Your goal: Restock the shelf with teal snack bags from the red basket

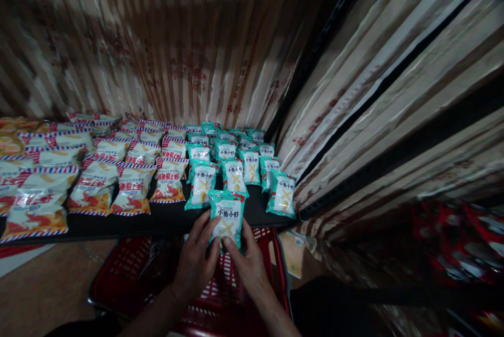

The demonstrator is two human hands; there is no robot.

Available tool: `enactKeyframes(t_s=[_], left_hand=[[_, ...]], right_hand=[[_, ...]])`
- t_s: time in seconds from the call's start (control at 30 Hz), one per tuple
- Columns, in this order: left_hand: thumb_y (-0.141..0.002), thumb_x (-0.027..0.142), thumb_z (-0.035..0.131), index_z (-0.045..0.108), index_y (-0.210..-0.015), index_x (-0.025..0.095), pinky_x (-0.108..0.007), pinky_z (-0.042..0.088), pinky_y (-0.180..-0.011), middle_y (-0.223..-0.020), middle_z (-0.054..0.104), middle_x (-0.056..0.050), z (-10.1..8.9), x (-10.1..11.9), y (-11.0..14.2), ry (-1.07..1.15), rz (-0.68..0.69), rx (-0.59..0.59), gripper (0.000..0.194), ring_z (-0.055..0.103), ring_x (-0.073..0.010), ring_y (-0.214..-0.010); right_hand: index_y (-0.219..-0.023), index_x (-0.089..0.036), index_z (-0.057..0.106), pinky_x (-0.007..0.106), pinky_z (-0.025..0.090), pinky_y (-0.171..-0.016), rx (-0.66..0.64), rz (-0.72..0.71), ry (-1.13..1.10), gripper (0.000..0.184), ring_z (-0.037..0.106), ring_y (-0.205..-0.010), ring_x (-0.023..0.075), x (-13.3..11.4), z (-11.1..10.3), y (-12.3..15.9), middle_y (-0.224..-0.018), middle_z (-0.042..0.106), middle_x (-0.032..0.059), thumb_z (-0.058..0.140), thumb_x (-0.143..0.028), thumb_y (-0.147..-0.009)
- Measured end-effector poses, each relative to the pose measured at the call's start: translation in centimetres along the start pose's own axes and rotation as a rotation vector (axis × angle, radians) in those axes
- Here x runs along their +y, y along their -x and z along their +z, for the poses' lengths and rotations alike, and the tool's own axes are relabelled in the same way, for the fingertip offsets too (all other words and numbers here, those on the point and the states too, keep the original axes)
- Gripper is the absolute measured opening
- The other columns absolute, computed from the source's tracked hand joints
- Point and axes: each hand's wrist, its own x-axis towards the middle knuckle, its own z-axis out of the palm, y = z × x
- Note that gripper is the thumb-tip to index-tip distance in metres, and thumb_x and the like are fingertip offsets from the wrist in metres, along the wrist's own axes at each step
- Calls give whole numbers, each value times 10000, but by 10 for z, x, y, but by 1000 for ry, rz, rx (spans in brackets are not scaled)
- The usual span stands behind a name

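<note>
A green and white snack bag (228,216) is held upright between both hands, in front of the shelf's edge. My left hand (197,253) grips its left side, the thumb on the front. On the right side my right hand (246,255) has the same grip, thumb also at the lower front. Just behind it, matching green snack bags (202,182) stand in rows on the black shelf (165,220). One more green bag (282,195) stands at the shelf's right end.
Left of the green bags are rows of white and orange snack bags (129,187). Below the shelf sits a red plastic basket (122,269). Patterned, creased sheeting (165,38) hangs behind, and dark shelf posts (315,43) rise at the right. Red packets (460,242) lie far right.
</note>
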Motion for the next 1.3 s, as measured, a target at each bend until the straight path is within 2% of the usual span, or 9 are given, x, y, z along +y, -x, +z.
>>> enactKeyframes(t_s=[0.27, 0.6, 0.77, 1.03, 1.2, 1.3], left_hand=[[-885, 187, 421, 447, -1296, 198, -338, 439, -1002, -1325, 504, -123, -9, 2, 0, -2, -90, 5, 412, 492, -199, -1230], [-882, 176, 418, 402, -1340, 185, -357, 432, -1022, -1399, 446, -137, 0, 9, -1, -1, -32, -43, 458, 460, -205, -1268], [-882, 155, 407, 350, -1374, 195, -359, 425, -1030, -1441, 392, -134, 11, 14, -3, -16, -14, -59, 497, 426, -207, -1294], [-873, 126, 409, 254, -1419, 219, -344, 431, -1024, -1490, 309, -127, 41, 11, -13, -46, 46, -35, 575, 396, -210, -1314], [-861, 113, 422, 184, -1446, 211, -366, 426, -1028, -1530, 194, -142, 46, 15, -28, -69, 121, -112, 639, 340, -237, -1345], [-861, 104, 414, 176, -1448, 217, -367, 424, -1031, -1533, 186, -138, 46, 15, -30, -78, 105, -143, 644, 335, -233, -1346]], right_hand=[[-1284, -207, 513, 323, 534, -856, -37, -60, 2, 520, 632, -1032, 213, -10, 13, -3, -1102, 689, 41, 613, -388, -807], [-1238, -166, 535, 337, 506, -895, -41, -28, -39, 524, 617, -1052, 226, -16, -5, -12, -1160, 658, 83, 586, -474, -816], [-1223, -171, 546, 335, 514, -886, -17, -4, -28, 544, 619, -1051, 234, -12, -13, -18, -1157, 660, 84, 569, -524, -811], [-1170, -178, 589, 314, 527, -851, 95, -50, 50, 492, 644, -998, 231, 5, -29, -35, -1131, 668, 91, 558, -518, -816], [-1152, -185, 589, 317, 497, -901, 136, -99, 149, 471, 614, -1047, 226, 3, -40, -46, -1133, 658, 89, 507, -521, -832], [-1164, -196, 576, 338, 479, -932, 99, -117, 199, 442, 596, -1072, 227, 7, -44, -50, -1151, 642, 89, 480, -496, -854]])
